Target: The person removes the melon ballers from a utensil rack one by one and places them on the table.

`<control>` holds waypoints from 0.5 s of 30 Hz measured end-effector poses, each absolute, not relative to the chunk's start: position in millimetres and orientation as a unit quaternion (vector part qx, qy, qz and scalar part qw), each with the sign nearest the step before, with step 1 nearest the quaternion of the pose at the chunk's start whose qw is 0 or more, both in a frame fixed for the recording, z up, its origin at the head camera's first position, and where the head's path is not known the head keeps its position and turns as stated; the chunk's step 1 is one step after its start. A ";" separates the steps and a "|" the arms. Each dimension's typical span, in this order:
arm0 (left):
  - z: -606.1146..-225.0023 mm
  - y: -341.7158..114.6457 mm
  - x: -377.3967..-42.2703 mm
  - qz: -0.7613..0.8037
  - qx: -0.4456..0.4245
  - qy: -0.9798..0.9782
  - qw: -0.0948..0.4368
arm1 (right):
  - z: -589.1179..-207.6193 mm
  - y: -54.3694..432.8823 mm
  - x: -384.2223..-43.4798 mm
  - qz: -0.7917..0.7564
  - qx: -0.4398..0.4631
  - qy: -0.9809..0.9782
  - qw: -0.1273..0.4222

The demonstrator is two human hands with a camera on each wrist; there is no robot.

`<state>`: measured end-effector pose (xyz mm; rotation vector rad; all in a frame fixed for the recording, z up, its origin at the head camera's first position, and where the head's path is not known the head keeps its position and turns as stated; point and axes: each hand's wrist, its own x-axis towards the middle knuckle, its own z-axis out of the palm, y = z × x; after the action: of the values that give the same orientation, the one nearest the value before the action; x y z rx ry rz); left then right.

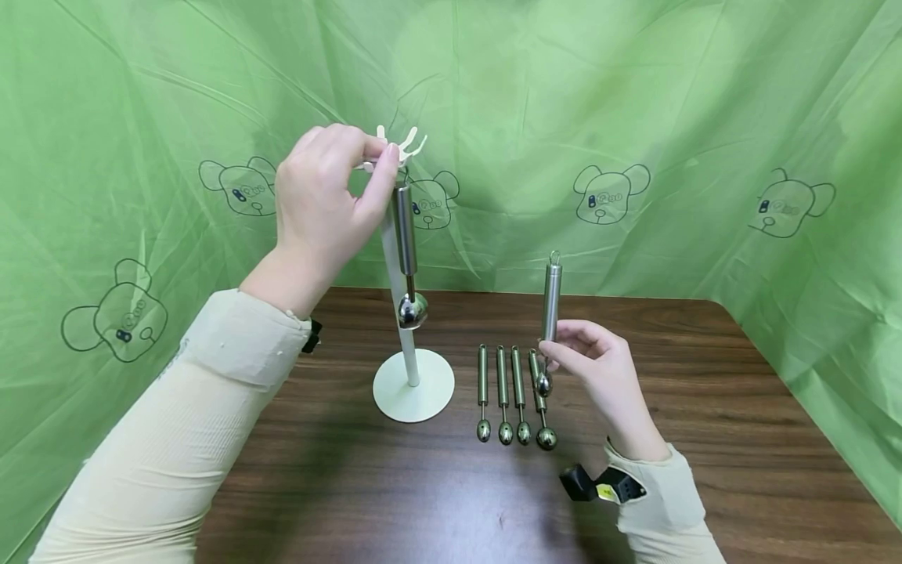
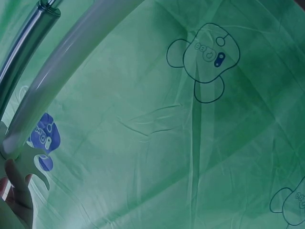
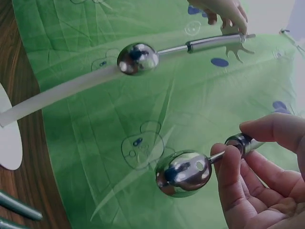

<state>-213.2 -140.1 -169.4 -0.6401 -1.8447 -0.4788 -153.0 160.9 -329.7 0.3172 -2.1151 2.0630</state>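
Observation:
My left hand (image 1: 327,188) pinches the hooked top (image 1: 405,153) of a white stand between thumb and fingers. From a hook beside those fingertips hangs a steel melon baller (image 1: 405,231), its scoop low along the pole. Off to the right, my right hand (image 1: 599,360) holds a second melon baller (image 1: 552,294) by the lower end of its handle, loop up and scoop down. The right wrist view shows that scoop (image 3: 183,173) close up, with thumb and fingers around the handle's end. In the left wrist view only a little of the left hand (image 2: 20,202) shows.
The stand's round white base (image 1: 430,395) rests on a dark wooden table (image 1: 423,486). Several more melon ballers (image 1: 503,380) lie in a row right of it, handles pointing away, partly under the held one. Green cloth (image 1: 521,94) with bear outlines surrounds the table's back and sides.

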 end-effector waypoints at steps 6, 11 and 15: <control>-169.6 -139.4 -213.1 -0.199 -0.267 -0.776 0.536 | -340.4 166.8 -149.6 0.705 0.074 -0.700 0.091; -170.0 -139.6 -212.6 -0.196 -0.264 -0.779 0.534 | -351.0 174.9 -151.5 0.690 0.043 -0.717 0.090; -170.1 -138.9 -212.7 -0.198 -0.264 -0.777 0.536 | -356.9 179.6 -152.0 0.684 0.028 -0.723 0.092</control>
<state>-212.7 -138.9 -170.1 -0.6283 -1.8511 -0.4717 -152.0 179.6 -356.9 0.0841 -2.1490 2.0310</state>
